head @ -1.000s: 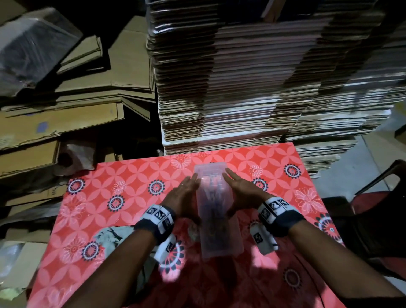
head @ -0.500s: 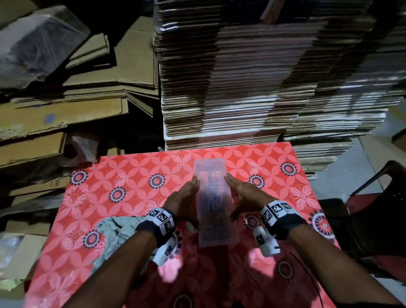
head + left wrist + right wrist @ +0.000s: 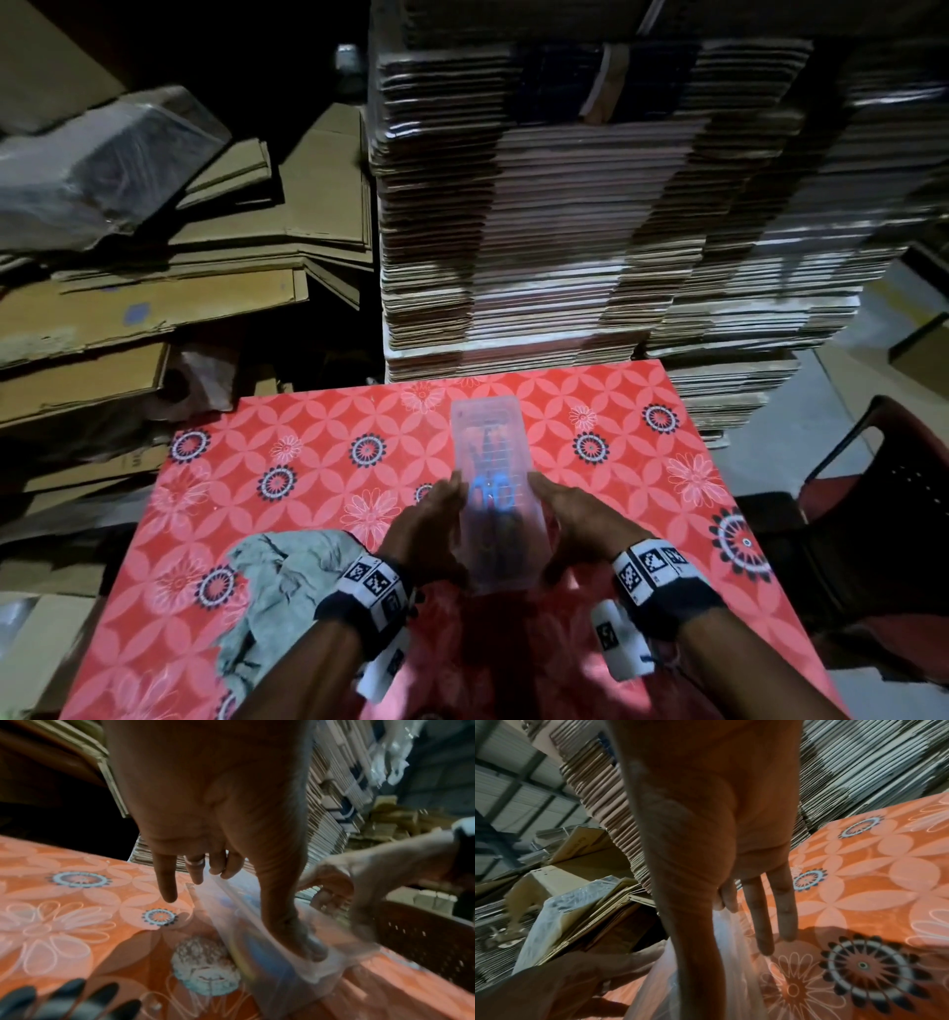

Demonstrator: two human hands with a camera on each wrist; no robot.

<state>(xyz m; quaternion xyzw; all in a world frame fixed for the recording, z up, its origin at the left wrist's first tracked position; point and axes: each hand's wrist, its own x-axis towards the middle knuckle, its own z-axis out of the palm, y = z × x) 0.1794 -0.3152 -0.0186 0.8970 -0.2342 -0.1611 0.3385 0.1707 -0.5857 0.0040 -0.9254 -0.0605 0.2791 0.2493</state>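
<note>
Beyond the table's far edge we see a tall stack of flattened cardboard, its top cut off by the frame. Looser cardboard sheets are piled off the far left corner. The table has a red flowered cover, and its near edge is hidden under the forearms. A dark chair stands off the right edge, partly out of frame. A crumpled grey cloth lies toward the near left corner, tucked partly under the left wrist.

The clear plastic box lies mid-surface, its length pointing at the far edge. The left hand and right hand flank its near half, fingers straight along the long sides. The left thumb lies flat on the box's top. We lose the right thumb's tip in blur.

Through the plastic we make out blue-handled scissors. The darker things at the near end are too dim to name.
</note>
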